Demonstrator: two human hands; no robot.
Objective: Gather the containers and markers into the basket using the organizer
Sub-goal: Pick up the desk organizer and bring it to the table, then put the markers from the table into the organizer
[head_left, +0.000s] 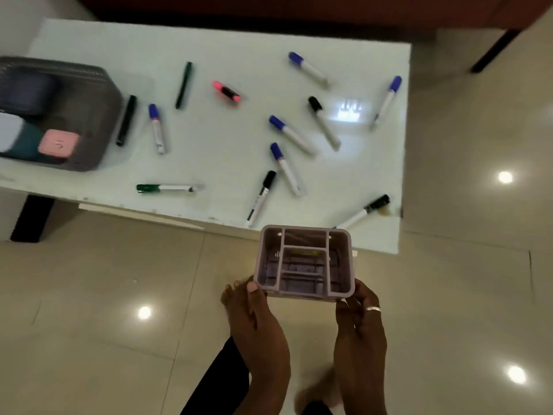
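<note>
I hold a lilac plastic organizer (305, 262) with several empty compartments just off the table's near edge, upright and open side up. My left hand (260, 327) grips its near left corner, and my right hand (360, 330), with a ring on one finger, grips its near right corner. A dark mesh basket (98, 121) stands at the table's left end and holds a pink container (58, 143), a white one (9, 130), a teal one and a dark blue one. Several markers lie scattered on the table, among them a blue-capped marker (285, 167), a black-capped marker (260, 199), a green marker (164, 188) and a pink highlighter (226, 91).
The white glass table (227, 139) runs from the left to the right of the view, with its near edge above a glossy tiled floor (104, 295). A black table leg (30, 218) stands at the lower left. My feet show below my hands. Dark wooden furniture lies beyond the table.
</note>
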